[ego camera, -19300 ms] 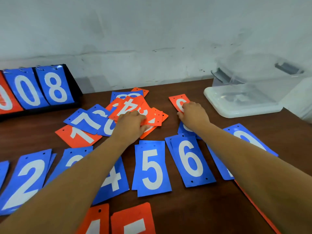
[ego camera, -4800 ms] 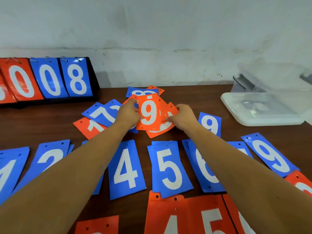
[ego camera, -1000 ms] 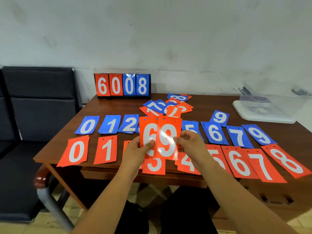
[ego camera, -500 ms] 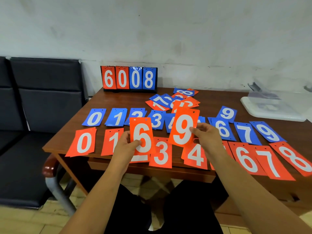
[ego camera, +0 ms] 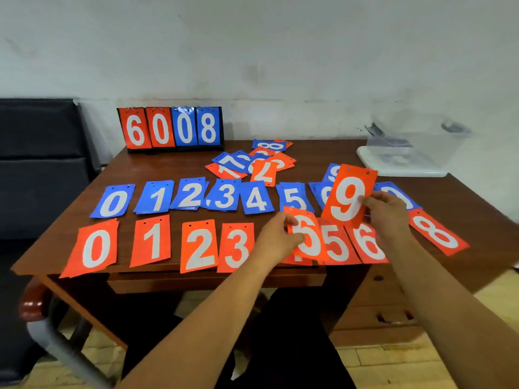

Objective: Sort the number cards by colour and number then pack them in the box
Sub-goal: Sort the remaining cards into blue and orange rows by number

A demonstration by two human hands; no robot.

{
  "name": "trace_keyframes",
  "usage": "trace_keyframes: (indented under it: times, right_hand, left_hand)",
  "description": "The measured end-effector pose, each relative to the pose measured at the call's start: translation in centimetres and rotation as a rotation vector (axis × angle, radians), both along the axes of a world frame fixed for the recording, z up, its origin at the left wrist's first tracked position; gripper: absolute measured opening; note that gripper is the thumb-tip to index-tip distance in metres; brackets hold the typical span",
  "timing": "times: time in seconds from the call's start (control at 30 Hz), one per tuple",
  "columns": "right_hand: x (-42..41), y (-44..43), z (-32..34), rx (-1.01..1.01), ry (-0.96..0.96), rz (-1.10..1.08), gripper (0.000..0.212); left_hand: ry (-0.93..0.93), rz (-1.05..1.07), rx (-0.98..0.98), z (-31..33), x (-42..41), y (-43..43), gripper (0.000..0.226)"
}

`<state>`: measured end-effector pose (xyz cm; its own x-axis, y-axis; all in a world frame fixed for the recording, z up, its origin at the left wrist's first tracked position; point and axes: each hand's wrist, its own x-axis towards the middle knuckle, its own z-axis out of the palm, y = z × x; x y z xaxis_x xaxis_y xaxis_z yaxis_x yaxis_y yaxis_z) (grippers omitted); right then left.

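Observation:
Two rows of number cards lie on the brown table (ego camera: 84, 197): blue ones (ego camera: 113, 202) behind, orange ones (ego camera: 97, 248) along the front edge. My right hand (ego camera: 389, 213) pinches an orange 9 card (ego camera: 348, 196) and holds it upright over the right part of the rows. My left hand (ego camera: 276, 238) pinches an orange 6 card (ego camera: 307, 235) low over the orange 4 and 5. An unsorted heap of cards (ego camera: 252, 162) lies behind the rows. The clear plastic box (ego camera: 412, 147) stands at the back right.
A flip scoreboard (ego camera: 171, 127) showing 6008 stands at the back left against the wall. A dark chair (ego camera: 36, 169) sits left of the table. Several orange cards overhang the table's front edge. An orange 8 card (ego camera: 436, 233) lies at the right.
Both hands have carried their cards to the right: the 6 from over the orange 2 to the 4 and 5, the 9 to above the orange 6.

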<state>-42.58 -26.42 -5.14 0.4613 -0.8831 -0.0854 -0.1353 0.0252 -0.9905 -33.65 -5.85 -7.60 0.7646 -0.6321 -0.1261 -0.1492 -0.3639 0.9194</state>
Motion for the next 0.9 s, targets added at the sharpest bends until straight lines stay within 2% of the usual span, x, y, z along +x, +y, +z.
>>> trace_keyframes:
  times: [0.07,0.13,0.17,0.3,0.43,0.6,0.73,0.9]
  right_hand:
    - [-1.3,-1.5,-0.2,0.002,0.011,-0.034,0.015]
    - [-2.6,-2.6,-0.1,-0.002,-0.002,-0.068,0.005]
    - [-3.2,-3.1,0.1,0.001,-0.011,-0.085,0.007]
    - [-5.5,-4.9,0.0,-0.006,0.015,-0.152,0.004]
    - [-7.4,-6.8,-1.0,-0.015,0.056,-0.193,0.013]
    - [-9.7,-9.1,-2.4,-0.028,0.123,-0.177,0.029]
    - [-11.6,-12.4,-1.7,-0.174,0.213,-0.229,0.038]
    - [-12.8,-17.2,-1.3,-0.251,0.314,-0.278,0.037]
  left_hand:
    - [-0.035,-0.053,0.005,0.3,-0.9,-2.4,0.023]
    - [-0.034,-0.092,-0.003,0.5,-1.6,-4.7,0.021]
    - [-0.041,-0.108,-0.002,0.6,-1.9,-5.6,0.021]
    - [-0.09,-0.187,0.027,-0.3,-3.1,-9.1,0.026]
    - [-0.125,-0.266,0.066,-1.1,-4.2,-11.9,0.032]
    - [-0.489,-0.375,0.254,-2.4,-4.3,-13.5,0.042]
    - [-0.737,-0.383,0.409,-2.9,-4.0,-14.1,0.045]
    - [-0.841,-0.416,0.304,-2.5,-4.5,-16.1,0.038]
